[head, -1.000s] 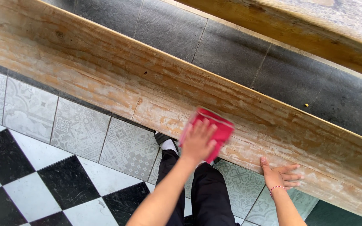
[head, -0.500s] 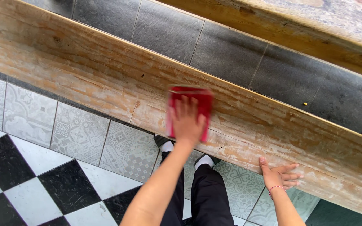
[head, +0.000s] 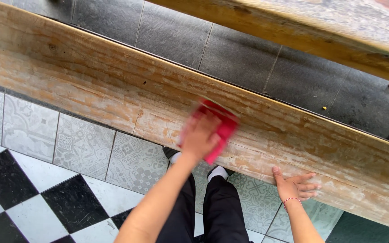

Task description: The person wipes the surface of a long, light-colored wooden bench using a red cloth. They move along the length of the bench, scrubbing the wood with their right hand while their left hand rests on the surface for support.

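Note:
My left hand (head: 199,137) presses a red cloth (head: 223,128) flat on a long worn wooden plank (head: 91,90) that runs across the view like a bench top. Both the hand and the cloth are blurred by motion. Fingers spread, my right hand (head: 296,186) lies palm down on the plank's near edge, to the right of the cloth and apart from it. It holds nothing and has a red and white thread band at the wrist. My legs in black trousers (head: 221,207) stand just below the plank.
A second wooden beam (head: 320,36) crosses the top right. Dark grey floor slabs (head: 248,58) lie between the two. On my side the floor has grey patterned tiles (head: 82,144) and black and white checked tiles (head: 32,198).
My left hand slid the red cloth left and away along the plank, then back toward the right and nearer. The right hand has stayed in place.

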